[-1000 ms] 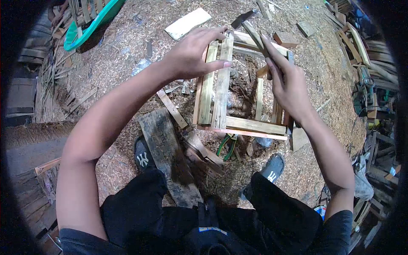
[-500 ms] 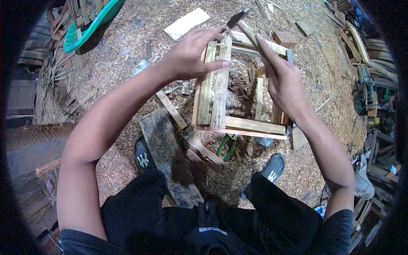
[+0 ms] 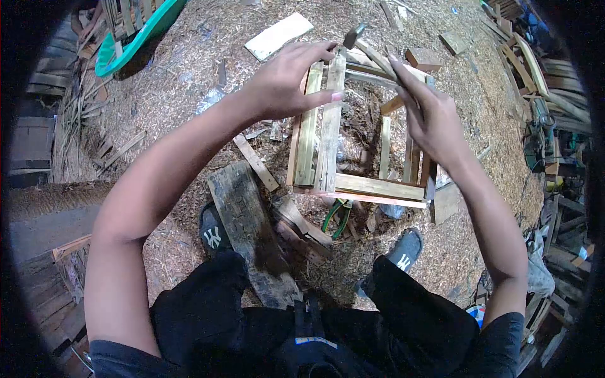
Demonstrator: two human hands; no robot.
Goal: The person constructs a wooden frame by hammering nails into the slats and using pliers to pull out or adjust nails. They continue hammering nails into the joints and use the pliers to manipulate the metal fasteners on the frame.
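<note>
A small frame of pale wooden slats (image 3: pixel 329 126) stands on the ground in front of me. My left hand (image 3: pixel 287 82) grips its far left corner, thumb along a slat and fingers at the far end; whether the fingertips pinch a nail is too small to tell. A hammer (image 3: pixel 376 60) is in my right hand (image 3: pixel 435 120), fingers wrapped round the wooden handle. Its metal head is close to the frame's far end, just right of my left fingertips, with a small gap visible.
Wood shavings cover the ground. A dark, worn plank (image 3: pixel 242 220) lies between my feet, near green-handled pliers (image 3: pixel 337 218) and a wood block (image 3: pixel 302 227). A pale board (image 3: pixel 279 36) and a brown block (image 3: pixel 423 59) lie beyond. Wood is piled along both sides.
The hammer head has shifted slightly right and down, and my right hand moved a little right with it. My left hand keeps its place on the frame.
</note>
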